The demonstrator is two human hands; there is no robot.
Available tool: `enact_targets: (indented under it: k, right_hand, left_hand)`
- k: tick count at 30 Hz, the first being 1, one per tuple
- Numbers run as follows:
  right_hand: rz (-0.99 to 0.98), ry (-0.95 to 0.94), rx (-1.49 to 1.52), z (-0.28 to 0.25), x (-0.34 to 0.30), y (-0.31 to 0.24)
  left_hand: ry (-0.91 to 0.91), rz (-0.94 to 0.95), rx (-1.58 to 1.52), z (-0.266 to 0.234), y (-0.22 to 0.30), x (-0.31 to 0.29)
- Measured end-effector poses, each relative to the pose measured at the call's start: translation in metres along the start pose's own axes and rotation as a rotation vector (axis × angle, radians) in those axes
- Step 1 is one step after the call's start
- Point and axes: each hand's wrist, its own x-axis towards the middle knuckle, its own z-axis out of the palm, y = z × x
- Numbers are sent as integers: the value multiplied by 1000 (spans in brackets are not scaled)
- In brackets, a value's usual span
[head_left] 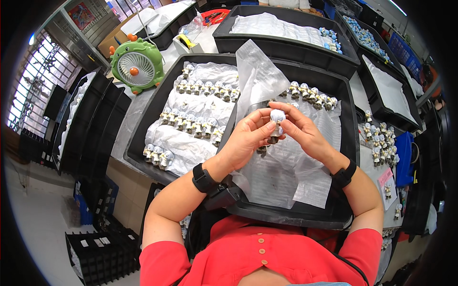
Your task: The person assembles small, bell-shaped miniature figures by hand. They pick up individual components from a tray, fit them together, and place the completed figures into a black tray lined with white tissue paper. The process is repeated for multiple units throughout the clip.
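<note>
A small figurine (pixel 277 116) with pale blue hair, a white body and dark lower part stands upright between my two hands, above the black tray on the right. The fingers of my left hand (pixel 249 136) are closed on its left side. My right hand (pixel 305 132) grips it from the other side, thumb near its middle. Beneath my hands, a white foam sheet (pixel 272 178) lines the right tray (pixel 348 138). A raised foam flap (pixel 260 76) stands behind them. Similar figurines (pixel 312 93) lie in a row at that tray's far side.
To the left, a black tray (pixel 136 151) holds several rows of figurines (pixel 191 123) on foam. A green fan (pixel 137 66) and a tape dispenser (pixel 187 44) stand behind it. More figurines (pixel 381 140) cluster on the table at right, near a blue bin (pixel 405 157). Another black tray (pixel 286 51) lies beyond.
</note>
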Motion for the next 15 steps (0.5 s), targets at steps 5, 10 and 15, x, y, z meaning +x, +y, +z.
enact_targets:
  k: [5,10,15]
  right_hand:
    - [-49,42,29,2,2,0]
    - [-38,19,65,0,1,-3]
    - [-59,15,101,1,1,-4]
  left_hand:
    - [0,16,15,-5,-4,2]
    - [-17,13,53,-4,-3,2]
    - [-13,22,73,-4,-3,2]
